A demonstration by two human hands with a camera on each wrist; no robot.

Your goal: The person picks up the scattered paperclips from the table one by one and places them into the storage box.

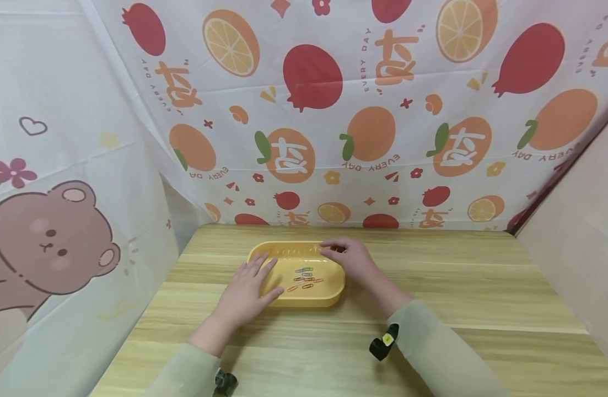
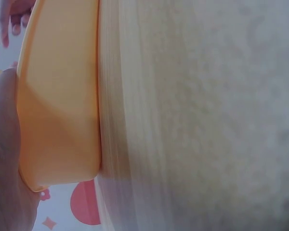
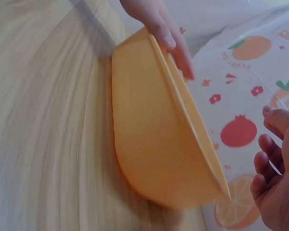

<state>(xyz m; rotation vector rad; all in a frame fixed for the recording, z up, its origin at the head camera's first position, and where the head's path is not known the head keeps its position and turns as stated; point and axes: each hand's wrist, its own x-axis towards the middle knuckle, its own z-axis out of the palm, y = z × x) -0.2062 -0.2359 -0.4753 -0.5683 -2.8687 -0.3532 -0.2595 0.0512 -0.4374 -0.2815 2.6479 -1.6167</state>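
Observation:
A yellow oval tray [image 1: 311, 300] sits mid-table with several coloured paper clips [image 1: 304, 278] scattered on its floor. My left hand [image 1: 251, 284] lies flat over the tray's left rim, fingers straight. In the right wrist view those left fingers [image 3: 171, 41] rest on the tray's [image 3: 154, 144] far rim. My right hand [image 1: 344, 255] hovers at the tray's back right corner and holds nothing. Its fingers [image 3: 272, 161] are loosely curled, just clear of the rim. The left wrist view shows the tray's outer wall [image 2: 58, 106] beside my palm [image 2: 2, 163].
The wooden table [image 1: 432, 286] stretches wide to the right and front of the tray. Fruit-printed cloth [image 1: 373, 121] hangs behind the table, a bear-printed sheet [image 1: 50, 237] on the left, and a plain panel [image 1: 576, 237] on the right.

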